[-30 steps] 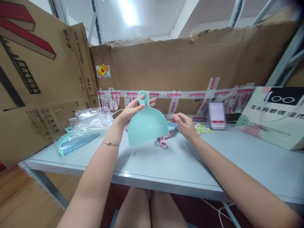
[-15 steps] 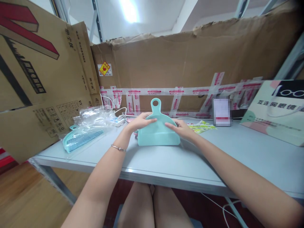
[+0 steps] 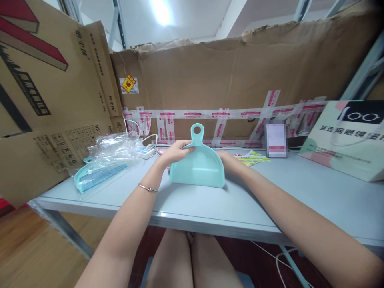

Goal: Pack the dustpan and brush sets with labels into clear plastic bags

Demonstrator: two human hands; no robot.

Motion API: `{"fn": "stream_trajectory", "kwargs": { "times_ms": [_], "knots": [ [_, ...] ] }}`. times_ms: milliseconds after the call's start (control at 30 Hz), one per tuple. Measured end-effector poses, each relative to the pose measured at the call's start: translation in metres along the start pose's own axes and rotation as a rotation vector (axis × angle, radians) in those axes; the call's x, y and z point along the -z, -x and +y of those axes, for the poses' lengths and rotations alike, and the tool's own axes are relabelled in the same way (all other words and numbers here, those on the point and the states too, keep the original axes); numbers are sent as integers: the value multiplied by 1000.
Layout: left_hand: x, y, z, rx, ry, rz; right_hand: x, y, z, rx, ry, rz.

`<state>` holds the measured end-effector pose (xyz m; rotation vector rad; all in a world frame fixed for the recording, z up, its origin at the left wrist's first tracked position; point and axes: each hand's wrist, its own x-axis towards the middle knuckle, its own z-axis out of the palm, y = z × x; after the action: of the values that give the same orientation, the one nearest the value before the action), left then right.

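A mint-green dustpan (image 3: 198, 166) stands upright over the table's middle, its looped handle pointing up and its wide edge at the bottom. My left hand (image 3: 179, 152) grips its upper left shoulder, the thumb on the near face and the other fingers behind. At the right side, my right hand (image 3: 229, 162) reaches behind the pan; its fingers are hidden there. Off to the left lies a small brush (image 3: 103, 178) with blue bristles and a mint-green frame, partly under clear plastic wrapping (image 3: 117, 146).
A large cardboard sheet (image 3: 192, 80) walls off the table's back, and a cardboard box (image 3: 54, 100) rises on the left. Yellow-green packets (image 3: 253, 159), an upright phone-like object (image 3: 276, 140) and a printed bag (image 3: 345, 140) are on the right of the table (image 3: 192, 204).
My right thumb has left the dustpan's front face, and the right hand has slipped behind it. The pan has turned slightly; my left hand keeps its hold.
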<state>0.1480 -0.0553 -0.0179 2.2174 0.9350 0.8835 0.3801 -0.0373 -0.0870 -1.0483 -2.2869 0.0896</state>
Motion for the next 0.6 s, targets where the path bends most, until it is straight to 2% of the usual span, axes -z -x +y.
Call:
{"fn": "stream_trajectory", "kwargs": {
  "times_ms": [67,133,333,400,500,533,600],
  "knots": [
    [-1,0,0,-13,0,2,2,0,1,17,108,-14],
    [-1,0,1,-20,-3,4,4,0,1,-17,160,43],
    [-3,1,5,-53,-10,29,21,-1,7,-170,256,325],
    [-3,1,6,-75,-16,43,33,1,11,-240,234,489],
    [-3,1,6,-69,-25,34,51,4,16,-324,62,844],
    [-3,1,6,-61,-28,27,56,4,17,-331,-1,946],
    [-4,1,5,-52,-32,11,62,5,16,-304,-105,1070]
  ]
}}
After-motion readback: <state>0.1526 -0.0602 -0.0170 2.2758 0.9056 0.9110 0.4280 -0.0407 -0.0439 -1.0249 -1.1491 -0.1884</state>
